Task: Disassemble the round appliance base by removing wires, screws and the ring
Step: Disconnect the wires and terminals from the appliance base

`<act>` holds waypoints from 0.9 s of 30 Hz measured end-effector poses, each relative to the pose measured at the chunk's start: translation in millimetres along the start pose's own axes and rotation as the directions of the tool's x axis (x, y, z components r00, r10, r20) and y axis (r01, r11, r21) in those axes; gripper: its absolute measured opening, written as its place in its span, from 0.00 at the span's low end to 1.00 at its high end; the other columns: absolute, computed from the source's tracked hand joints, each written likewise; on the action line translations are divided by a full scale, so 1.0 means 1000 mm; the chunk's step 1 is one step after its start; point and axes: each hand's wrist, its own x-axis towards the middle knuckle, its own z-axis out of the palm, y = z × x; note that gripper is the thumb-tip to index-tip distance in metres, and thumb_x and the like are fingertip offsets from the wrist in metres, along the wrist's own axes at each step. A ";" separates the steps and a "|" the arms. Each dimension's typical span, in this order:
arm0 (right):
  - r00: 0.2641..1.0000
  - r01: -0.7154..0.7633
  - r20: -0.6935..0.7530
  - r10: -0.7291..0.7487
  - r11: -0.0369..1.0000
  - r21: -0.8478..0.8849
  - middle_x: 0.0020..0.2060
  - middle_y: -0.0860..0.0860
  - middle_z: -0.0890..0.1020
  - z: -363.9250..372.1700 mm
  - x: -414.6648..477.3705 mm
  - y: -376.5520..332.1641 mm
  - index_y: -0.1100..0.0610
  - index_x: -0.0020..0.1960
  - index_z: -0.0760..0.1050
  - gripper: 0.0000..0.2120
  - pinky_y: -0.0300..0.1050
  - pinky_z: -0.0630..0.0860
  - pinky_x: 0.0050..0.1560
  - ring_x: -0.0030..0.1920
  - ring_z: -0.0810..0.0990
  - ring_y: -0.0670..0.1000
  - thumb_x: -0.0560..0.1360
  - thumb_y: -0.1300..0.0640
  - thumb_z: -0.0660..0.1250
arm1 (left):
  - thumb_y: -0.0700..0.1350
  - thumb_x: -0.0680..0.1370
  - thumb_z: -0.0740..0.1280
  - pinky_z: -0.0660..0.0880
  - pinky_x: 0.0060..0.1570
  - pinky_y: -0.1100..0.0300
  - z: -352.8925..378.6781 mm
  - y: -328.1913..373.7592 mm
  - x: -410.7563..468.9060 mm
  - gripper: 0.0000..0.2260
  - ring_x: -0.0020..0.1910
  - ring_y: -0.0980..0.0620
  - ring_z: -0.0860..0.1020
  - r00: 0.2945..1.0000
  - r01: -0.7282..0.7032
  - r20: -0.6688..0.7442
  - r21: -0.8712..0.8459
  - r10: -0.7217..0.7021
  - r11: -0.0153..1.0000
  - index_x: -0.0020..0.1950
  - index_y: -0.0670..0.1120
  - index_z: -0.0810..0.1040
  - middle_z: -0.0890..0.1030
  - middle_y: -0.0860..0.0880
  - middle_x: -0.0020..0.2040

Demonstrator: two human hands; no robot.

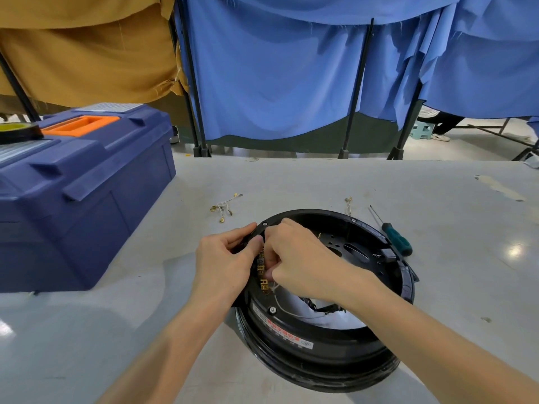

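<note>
The round black appliance base (pixel 320 363) lies open side up on the grey table (pixel 291 182) straight in front of you, with a blue toolbox (pixel 81 182) well off to its left and a green-handled screwdriver (pixel 396 239) just beside its far right rim. Your left hand (pixel 224 258) grips the base's left rim with curled fingers, while your right hand (pixel 300 258) reaches inside and pinches at the brass terminals (pixel 264 282) on the inner left wall - a thin white wire (pixel 287 312) trails from there across the base. Loose wires (pixel 224 206) tipped with brass lie on the table beyond the base.
</note>
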 end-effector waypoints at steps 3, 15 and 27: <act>1.000 -0.006 0.003 0.006 1.000 0.010 0.44 0.54 0.77 0.001 0.000 0.000 0.51 0.29 0.65 0.18 0.45 0.69 0.45 0.47 0.67 0.49 0.69 0.67 0.67 | 0.37 0.74 0.72 0.78 0.57 0.55 0.000 -0.001 0.001 0.11 0.50 0.57 0.83 1.000 -0.012 0.000 0.011 0.012 1.000 0.56 0.44 0.83 0.85 0.49 0.50; 1.000 -0.016 0.000 0.016 1.000 -0.005 0.45 0.56 0.77 0.003 0.002 0.000 0.52 0.29 0.64 0.18 0.44 0.68 0.44 0.46 0.67 0.50 0.70 0.67 0.66 | 0.38 0.73 0.73 0.78 0.56 0.57 0.000 -0.002 0.002 0.11 0.49 0.59 0.82 0.999 -0.036 -0.004 0.016 0.036 0.999 0.55 0.46 0.83 0.85 0.52 0.49; 1.000 -0.011 -0.016 0.011 1.000 -0.019 0.45 0.56 0.76 0.006 0.002 0.001 0.51 0.29 0.62 0.19 0.43 0.62 0.42 0.46 0.67 0.51 0.70 0.67 0.67 | 0.37 0.73 0.73 0.78 0.50 0.63 -0.001 -0.005 0.003 0.10 0.47 0.62 0.83 0.999 -0.045 0.010 -0.011 0.045 0.999 0.49 0.51 0.84 0.85 0.58 0.44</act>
